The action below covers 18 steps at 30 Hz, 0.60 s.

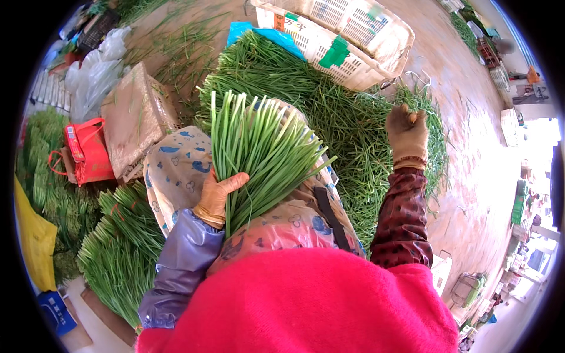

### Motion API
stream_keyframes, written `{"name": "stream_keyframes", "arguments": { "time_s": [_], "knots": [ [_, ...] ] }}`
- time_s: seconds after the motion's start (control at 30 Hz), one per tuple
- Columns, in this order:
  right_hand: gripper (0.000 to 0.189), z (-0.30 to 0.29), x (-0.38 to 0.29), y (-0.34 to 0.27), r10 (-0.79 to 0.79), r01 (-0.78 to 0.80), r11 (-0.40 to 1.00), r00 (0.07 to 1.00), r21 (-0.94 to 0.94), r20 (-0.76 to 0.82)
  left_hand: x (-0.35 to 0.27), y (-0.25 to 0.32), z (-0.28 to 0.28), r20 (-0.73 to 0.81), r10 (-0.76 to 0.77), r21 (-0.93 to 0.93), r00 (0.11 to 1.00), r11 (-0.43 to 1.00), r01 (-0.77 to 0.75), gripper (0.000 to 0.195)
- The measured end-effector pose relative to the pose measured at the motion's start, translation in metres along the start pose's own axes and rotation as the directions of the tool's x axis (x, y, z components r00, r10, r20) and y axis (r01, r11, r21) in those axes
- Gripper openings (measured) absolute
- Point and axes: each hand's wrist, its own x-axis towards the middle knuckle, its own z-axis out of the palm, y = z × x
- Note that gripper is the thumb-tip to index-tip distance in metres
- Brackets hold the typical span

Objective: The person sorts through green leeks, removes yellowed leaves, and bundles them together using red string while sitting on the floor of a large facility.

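My left hand, in an orange-tan rubber glove, grips a thick bunch of garlic chives over my lap. The pale cut ends fan out away from me, and the thumb lies across the stalks. To the right, my right hand, in a dirty tan glove, is held out over a heap of loose chive leaves. Its fingers are curled in, and nothing shows between them. A patterned plastic apron covers my knees. Just beyond them lies a pile of aligned chives, partly on blue plastic.
A white plastic crate with green tape stands ahead. On the left are an upturned crate, a red bag, clear plastic bags and tied chive bundles. Loose leaves litter the floor.
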Motion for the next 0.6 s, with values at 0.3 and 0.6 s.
{"name": "stream_keyframes", "arguments": {
  "time_s": [0.3,0.6],
  "knots": [
    [0.047,0.002,-0.063,0.087,0.477,0.205,0.43,0.775,-0.879,0.414,0.001,0.004,-0.015,0.089,0.076,0.006,0.993,0.997,-0.077,0.034],
    [0.059,0.027,-0.088,0.082,0.647,0.103,0.607,0.512,-0.788,0.565,0.004,0.01,-0.014,0.218,-0.177,-0.311,0.96,0.92,0.24,0.038]
  ]
}}
